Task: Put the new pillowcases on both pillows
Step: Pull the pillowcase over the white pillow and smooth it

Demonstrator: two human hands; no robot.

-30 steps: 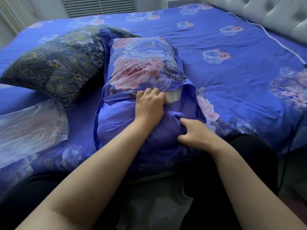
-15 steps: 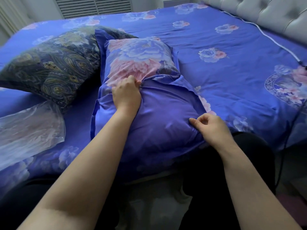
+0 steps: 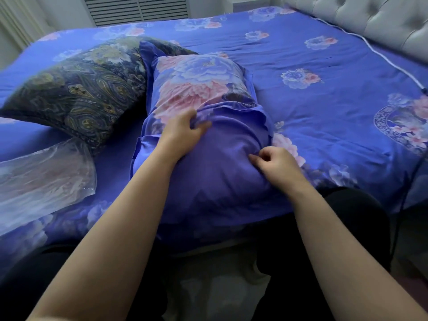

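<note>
A pillow in a blue pillowcase [image 3: 196, 82] with pink and blue peonies lies lengthwise on the bed, its near end plain blue. My left hand [image 3: 183, 130] pinches the edge of the plain blue flap where it overlaps the floral part. My right hand [image 3: 275, 163] rests on the near right of the same pillow, fingers curled and pinching a fold of the blue cloth. A second pillow [image 3: 78, 89] in a dark paisley case lies to the left, partly under the first one.
The bed carries a blue floral cover [image 3: 324, 93]. A clear plastic bag [image 3: 41, 177] lies at the left near the edge. A grey tufted headboard [image 3: 370, 22] runs along the right. A slatted vent [image 3: 139, 8] stands beyond the bed.
The flap now covers the white opening that showed one second ago. My left hand shifted left then back toward the middle along the flap edge. My right hand let go and re-pinched the cloth.
</note>
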